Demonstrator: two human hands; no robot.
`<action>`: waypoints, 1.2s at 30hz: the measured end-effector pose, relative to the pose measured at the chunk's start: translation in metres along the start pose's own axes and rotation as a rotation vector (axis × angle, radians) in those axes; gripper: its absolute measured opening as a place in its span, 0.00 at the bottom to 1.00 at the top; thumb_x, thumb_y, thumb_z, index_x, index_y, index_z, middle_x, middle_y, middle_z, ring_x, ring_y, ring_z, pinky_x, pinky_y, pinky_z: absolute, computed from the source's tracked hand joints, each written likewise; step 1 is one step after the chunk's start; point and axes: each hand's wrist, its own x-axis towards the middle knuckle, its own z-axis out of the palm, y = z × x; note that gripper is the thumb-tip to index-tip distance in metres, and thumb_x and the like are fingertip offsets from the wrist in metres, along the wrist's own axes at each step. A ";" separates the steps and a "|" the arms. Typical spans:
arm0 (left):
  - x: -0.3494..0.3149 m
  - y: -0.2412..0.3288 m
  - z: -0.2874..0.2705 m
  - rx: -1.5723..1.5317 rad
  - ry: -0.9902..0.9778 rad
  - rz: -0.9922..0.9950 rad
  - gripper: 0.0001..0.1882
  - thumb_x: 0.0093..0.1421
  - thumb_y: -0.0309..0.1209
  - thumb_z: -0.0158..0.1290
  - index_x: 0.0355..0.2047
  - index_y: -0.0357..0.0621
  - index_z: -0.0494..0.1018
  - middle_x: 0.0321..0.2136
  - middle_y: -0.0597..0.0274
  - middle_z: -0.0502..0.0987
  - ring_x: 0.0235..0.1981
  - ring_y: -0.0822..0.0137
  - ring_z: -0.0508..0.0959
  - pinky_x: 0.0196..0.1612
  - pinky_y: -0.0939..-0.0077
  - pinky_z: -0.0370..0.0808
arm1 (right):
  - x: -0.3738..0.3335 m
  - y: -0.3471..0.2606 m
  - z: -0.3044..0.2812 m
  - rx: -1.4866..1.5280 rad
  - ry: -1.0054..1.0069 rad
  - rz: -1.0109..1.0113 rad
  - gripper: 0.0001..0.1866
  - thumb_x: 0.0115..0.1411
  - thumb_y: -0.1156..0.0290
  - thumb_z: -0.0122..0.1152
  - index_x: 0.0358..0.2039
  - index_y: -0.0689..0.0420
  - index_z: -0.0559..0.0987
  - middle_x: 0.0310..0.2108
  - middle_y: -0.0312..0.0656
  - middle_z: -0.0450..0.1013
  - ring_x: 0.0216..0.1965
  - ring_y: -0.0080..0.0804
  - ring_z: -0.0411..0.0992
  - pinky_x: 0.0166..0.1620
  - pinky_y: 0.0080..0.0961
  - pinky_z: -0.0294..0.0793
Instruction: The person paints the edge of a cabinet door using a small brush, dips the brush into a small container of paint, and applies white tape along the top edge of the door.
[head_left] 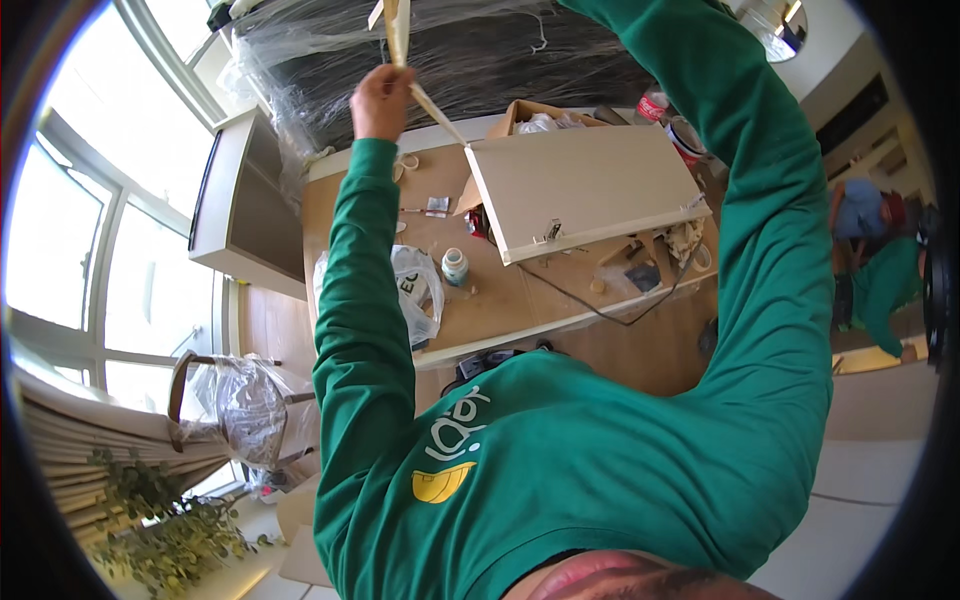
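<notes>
Your left hand (pixel 381 100) is raised, its fingers curled tight around a pale, thin strip (pixel 398 35) that runs up past your knuckles. Below those fingers lies a beige panel (pixel 585 190) on the workbench (pixel 500 305). Your right hand is out of view.

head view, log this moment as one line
left hand: raised, gripping pale strip | right hand: out of view | below: white panel on worktable

White panel (pixel 590 190) and clutter crowd the workbench (pixel 500 300)
</notes>
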 end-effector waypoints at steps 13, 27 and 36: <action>0.082 -0.216 -0.109 -0.218 -0.012 -0.168 0.12 0.60 0.30 0.59 0.41 0.36 0.79 0.33 0.62 0.81 0.31 0.74 0.76 0.34 0.78 0.74 | -0.295 0.037 -0.067 0.136 -0.069 0.894 0.15 0.60 0.61 0.69 0.42 0.58 0.84 0.36 0.40 0.81 0.35 0.25 0.78 0.40 0.23 0.76; 0.079 -0.306 0.010 0.336 0.116 -0.420 0.20 0.58 0.46 0.60 0.41 0.42 0.84 0.35 0.56 0.85 0.34 0.56 0.84 0.41 0.60 0.80 | -0.591 -0.177 -0.179 0.071 0.122 2.010 0.17 0.65 0.60 0.65 0.48 0.57 0.82 0.41 0.32 0.80 0.42 0.19 0.76 0.41 0.18 0.72; -0.026 -0.317 0.034 0.971 -0.282 0.172 0.13 0.55 0.41 0.63 0.35 0.47 0.84 0.36 0.42 0.82 0.43 0.49 0.80 0.46 0.54 0.76 | -0.623 -0.180 -0.185 0.094 0.225 2.008 0.15 0.64 0.63 0.65 0.47 0.58 0.82 0.41 0.35 0.81 0.42 0.20 0.76 0.40 0.20 0.72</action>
